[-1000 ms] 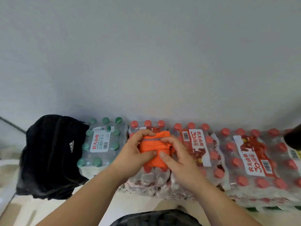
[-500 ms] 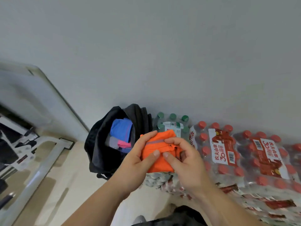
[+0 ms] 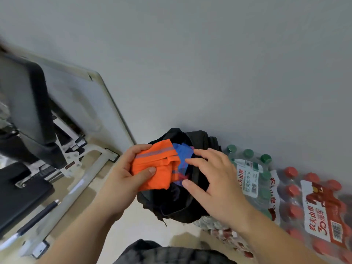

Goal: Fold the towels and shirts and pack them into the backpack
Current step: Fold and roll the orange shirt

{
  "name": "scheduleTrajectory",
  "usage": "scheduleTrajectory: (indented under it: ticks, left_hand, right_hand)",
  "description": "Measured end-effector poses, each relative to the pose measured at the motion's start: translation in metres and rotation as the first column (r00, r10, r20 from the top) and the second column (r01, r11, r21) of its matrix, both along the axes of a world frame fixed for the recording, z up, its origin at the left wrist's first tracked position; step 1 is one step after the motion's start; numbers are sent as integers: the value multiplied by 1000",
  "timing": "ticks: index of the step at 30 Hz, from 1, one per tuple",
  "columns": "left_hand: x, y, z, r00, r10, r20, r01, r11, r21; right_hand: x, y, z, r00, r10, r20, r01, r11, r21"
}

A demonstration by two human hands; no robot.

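1. Fingers (image 3: pixel 137 149) of the left hand (image 3: pixel 122 178) curl round a folded orange shirt (image 3: pixel 156 168), thumb pressed on its front. The bundle is held over the open mouth of the backpack (image 3: pixel 182 208).
2. Right hand (image 3: pixel 215 180): fingers spread and loose, gripping nothing, just beside the shirt, above the opening.
3. Whiteboard (image 3: pixel 80 103): leans on the wall at left.
4. Red-capped bottle packs (image 3: pixel 314 202): along the wall at right.
5. Backpack: black, on the floor, touching a green-capped bottle pack (image 3: pixel 249 174).
6. Blue cloth (image 3: pixel 183 155): inside the backpack, partly behind the shirt.
7. Black pen (image 3: pixel 38 216): on the floor at left.
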State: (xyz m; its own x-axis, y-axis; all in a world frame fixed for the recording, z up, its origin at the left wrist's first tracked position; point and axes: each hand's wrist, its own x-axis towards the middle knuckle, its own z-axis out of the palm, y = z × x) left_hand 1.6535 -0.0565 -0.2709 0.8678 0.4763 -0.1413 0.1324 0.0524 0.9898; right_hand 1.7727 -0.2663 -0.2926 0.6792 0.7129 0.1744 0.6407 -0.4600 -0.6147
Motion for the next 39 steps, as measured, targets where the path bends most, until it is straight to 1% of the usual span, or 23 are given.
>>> scheduleTrajectory:
  ticks: [2, 4, 7, 10, 13, 14, 15, 18, 21, 22, 24, 26, 27, 29, 30, 31, 32, 33, 34, 36, 37, 38, 39]
  left_hand:
    - [1, 21, -20, 999, 13, -46, -12, 1000, 25]
    - [6, 43, -48, 990, -40, -137, 46, 998, 40]
    - [22, 74, -91, 925, -236, -298, 296, 939, 173]
    - [45, 90, -117, 799, -462, -386, 576, 773, 265]
    - [68, 97, -139, 615, -621, -486, 788, 465, 404]
    - [73, 98, -145, 582, -636, -506, 809, 395, 434]
    - [76, 99, -148, 567, -645, -512, 817, 357, 454]
    - [79, 111, -158, 520, -647, -558, 842, 277, 463]
    - [82, 139, -171, 478, -517, -710, 863, 128, 488]
    - [83, 146, -171, 470, -482, -739, 870, 110, 481]
    - [85, 154, -169, 447, -492, -747, 887, 137, 441]
    - [88, 149, -168, 421, -521, -743, 897, 119, 425]
    - [88, 143, -168, 429, -554, -713, 893, 139, 429]
    - [88, 123, -166, 497, -622, -605, 858, 245, 452]
    - [87, 111, -166, 540, -647, -538, 836, 343, 427]
    - [87, 100, -165, 563, -670, -484, 827, 464, 319]
    - [86, 88, -162, 564, -690, -453, 816, 549, 180]
    - [83, 79, -165, 545, -726, -419, 820, 567, 82]
    - [83, 72, -171, 512, -743, -432, 838, 543, 59]
    - [88, 63, -188, 481, -705, -521, 863, 484, 142]
    - [90, 60, -197, 428, -717, -550, 900, 396, 184]
    - [90, 58, -197, 316, -747, -585, 949, 248, 196]
    - [89, 55, -204, 221, -810, -543, 965, 102, 241]
  right_hand:
    - [4, 4, -11, 998, 17, 59, -5, 981, -194]
    - [4, 8, -21, 997, -6, 81, 29, 957, -287]
    - [-1, 18, -25, 989, -130, 72, 147, 930, -336]
    - [-17, 31, -25, 949, -294, 111, 314, 900, -302]
    - [-39, 45, -23, 880, -470, 66, 471, 850, -236]
    - [-45, 48, -24, 854, -518, 45, 510, 819, -261]
    - [-49, 50, -25, 830, -556, 50, 543, 784, -300]
    - [-50, 49, -22, 788, -592, 171, 587, 636, -501]
    - [-37, 49, -12, 800, -579, 161, 522, 537, -663]
    - [-33, 50, -7, 801, -570, 185, 530, 529, -662]
    - [-29, 49, -1, 786, -573, 231, 575, 542, -613]
    - [-27, 50, 1, 787, -571, 234, 590, 583, -559]
    - [-28, 52, 1, 793, -563, 232, 588, 609, -532]
    - [-33, 54, 0, 819, -531, 220, 563, 666, -489]
    - [-36, 55, -2, 831, -516, 208, 547, 688, -476]
    - [-39, 55, -5, 840, -505, 198, 534, 704, -468]
    - [-41, 53, -7, 845, -499, 191, 526, 715, -461]
    - [-42, 50, -9, 848, -495, 188, 522, 723, -452]
    - [-42, 47, -10, 850, -492, 189, 521, 730, -442]
    - [-42, 42, -12, 852, -486, 195, 519, 737, -433]
    - [-42, 39, -13, 856, -478, 197, 514, 742, -431]
    - [-41, 37, -14, 862, -467, 196, 504, 751, -426]
    - [-40, 36, -16, 869, -455, 194, 493, 763, -419]
